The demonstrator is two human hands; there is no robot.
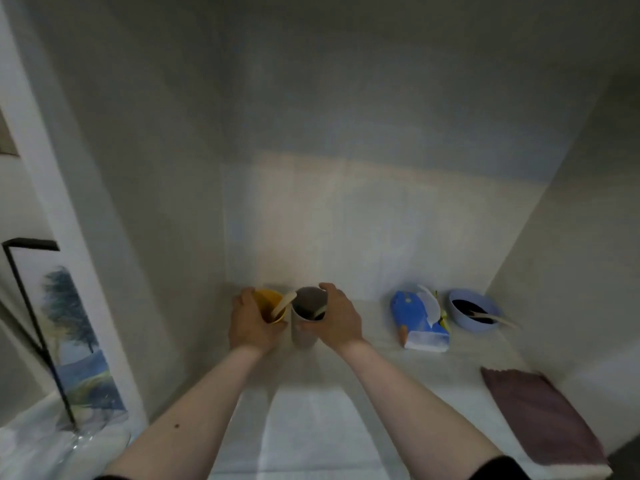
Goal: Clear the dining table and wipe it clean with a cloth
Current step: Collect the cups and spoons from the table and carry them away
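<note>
Whole view blurred; orange cup (268, 304) base behind left hand (247, 322); blue bowl (472, 311) contents perhaps sauce.

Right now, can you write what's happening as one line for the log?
left hand grips yellow cup | right hand grips grey cup | cloth untouched | table not wiped

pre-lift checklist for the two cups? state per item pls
1. Left hand grips yellow cup: ok.
2. Right hand grips grey cup: ok.
3. Utensils sit loose in both cups, may tip: not ok.
4. Cups apart enough to lift separately: cannot tell, they look close.
5. Blue bowl and blue packet clear of the hands: ok.
6. Maroon cloth within reach for wiping: ok.
</note>
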